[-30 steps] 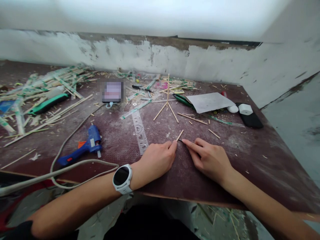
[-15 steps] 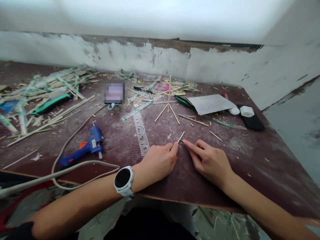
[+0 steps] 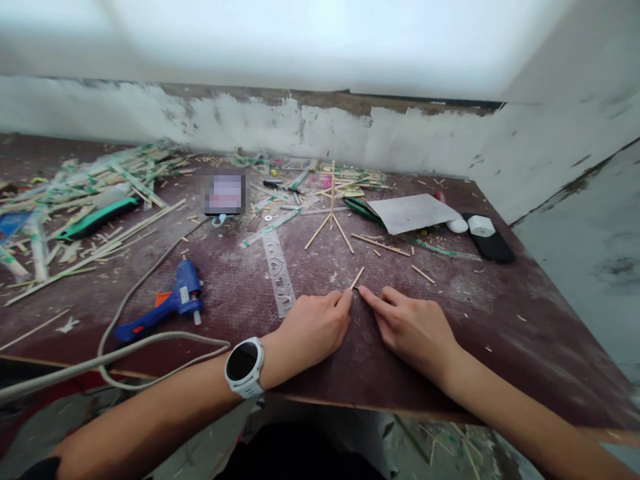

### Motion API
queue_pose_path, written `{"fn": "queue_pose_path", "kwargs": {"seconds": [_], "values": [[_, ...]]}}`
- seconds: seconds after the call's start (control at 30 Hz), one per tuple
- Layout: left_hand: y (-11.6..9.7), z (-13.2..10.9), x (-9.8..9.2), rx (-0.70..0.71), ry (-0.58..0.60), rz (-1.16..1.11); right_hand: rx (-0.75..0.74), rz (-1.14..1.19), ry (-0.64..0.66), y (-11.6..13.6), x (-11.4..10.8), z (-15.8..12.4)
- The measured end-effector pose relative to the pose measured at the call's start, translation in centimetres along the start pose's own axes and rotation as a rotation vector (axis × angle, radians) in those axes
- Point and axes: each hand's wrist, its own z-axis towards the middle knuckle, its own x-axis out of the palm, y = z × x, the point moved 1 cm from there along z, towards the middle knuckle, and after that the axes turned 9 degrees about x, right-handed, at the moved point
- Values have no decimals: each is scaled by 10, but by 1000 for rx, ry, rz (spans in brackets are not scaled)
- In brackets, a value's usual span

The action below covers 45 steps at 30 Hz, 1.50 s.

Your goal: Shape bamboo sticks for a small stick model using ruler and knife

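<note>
My left hand (image 3: pixel 317 328), with a white watch on its wrist, pinches a short wooden stick (image 3: pixel 358 276) close to the table surface. Just right of it, my right hand (image 3: pixel 413 327) is closed round a small dark tool (image 3: pixel 355 287), whose tip meets the stick by my left fingertips. Most of the tool is hidden under the right fingers. Beyond both hands stands a joined stick frame (image 3: pixel 333 212), one stick upright and others spread out from its foot. A clear ruler (image 3: pixel 278 277) lies left of it.
A blue glue gun (image 3: pixel 183 293) and looping cable (image 3: pixel 150 337) lie left. Behind are a phone (image 3: pixel 225 195), a green-handled cutter (image 3: pixel 100 219) and piled sticks (image 3: pixel 75 193). Paper (image 3: pixel 413 212) and a black case (image 3: pixel 493 245) with a white charger are at right.
The view has shifted slightly, so everything on the table sits a little lower and further left. Both hands keep the same hold on the stick and the dark tool.
</note>
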Motion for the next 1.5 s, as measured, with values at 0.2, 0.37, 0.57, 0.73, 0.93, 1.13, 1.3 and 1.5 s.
{"fn": "queue_pose_path", "kwargs": {"seconds": [0.2, 0.37, 0.57, 0.73, 0.93, 1.13, 1.3, 1.5], "values": [[-1, 0, -2, 2, -13, 8, 40, 101, -124, -5, 13, -1], [1, 1, 0, 6, -18, -4, 21, 123, -151, -4, 19, -1], [2, 1, 4, 7, -27, 0, 14, 106, -169, -3, 18, 0], [2, 1, 4, 8, -26, 6, 12, 87, -182, -2, 17, -2], [1, 0, 3, 9, -29, 1, 18, 54, -139, 1, 15, -3], [1, 0, 3, 14, -32, 0, 7, 20, -31, -2, 8, -1], [0, -1, 3, 8, -28, 5, 1, 116, -88, -9, 13, 1], [1, -1, 4, 17, -39, 15, -1, 176, -193, -9, 20, -1]]}}
